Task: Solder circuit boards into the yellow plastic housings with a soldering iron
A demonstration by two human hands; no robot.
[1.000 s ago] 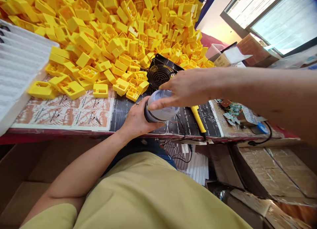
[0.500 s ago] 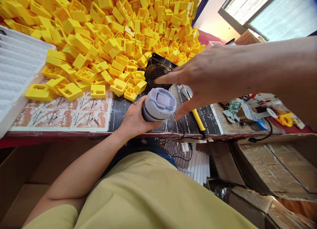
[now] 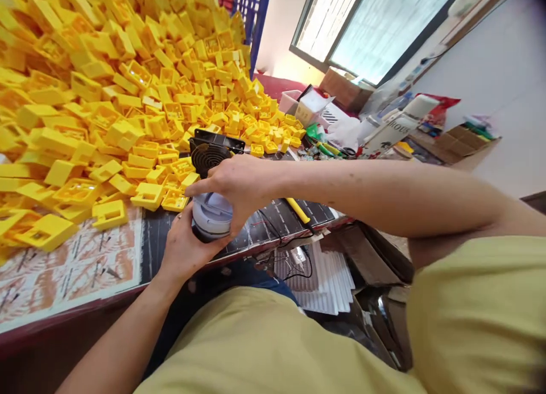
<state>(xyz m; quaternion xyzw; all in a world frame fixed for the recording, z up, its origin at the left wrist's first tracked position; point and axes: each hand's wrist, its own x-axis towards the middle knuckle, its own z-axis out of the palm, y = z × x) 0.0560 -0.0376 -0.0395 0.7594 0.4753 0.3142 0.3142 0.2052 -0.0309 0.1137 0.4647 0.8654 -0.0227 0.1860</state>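
A lavender travel mug [image 3: 210, 222] with a pale lid stands at the front edge of the bench. My left hand [image 3: 187, 241] is wrapped round its body from the left and front. Over the top, my right hand [image 3: 239, 183] grips the lid [image 3: 213, 203], the index finger reaching across its far side and the thumb down its right side. Part of the lid is hidden under that hand. Just behind the mug is a black fan [image 3: 211, 152] with a round wire guard. To the right lies a yellow-handled tool [image 3: 297, 210], its far end behind my forearm.
A big heap of yellow plastic blocks [image 3: 106, 110] with hollow insides covers the left and back of the bench. Printed sheets [image 3: 85, 263] line the front left. White corrugated sheets [image 3: 328, 280] and cardboard boxes [image 3: 375, 257] stand below. A white canister [image 3: 392, 133] is at the back right.
My right hand has come down from above the bench onto the mug's lid. My left hand still holds the mug. The view has turned to the right.
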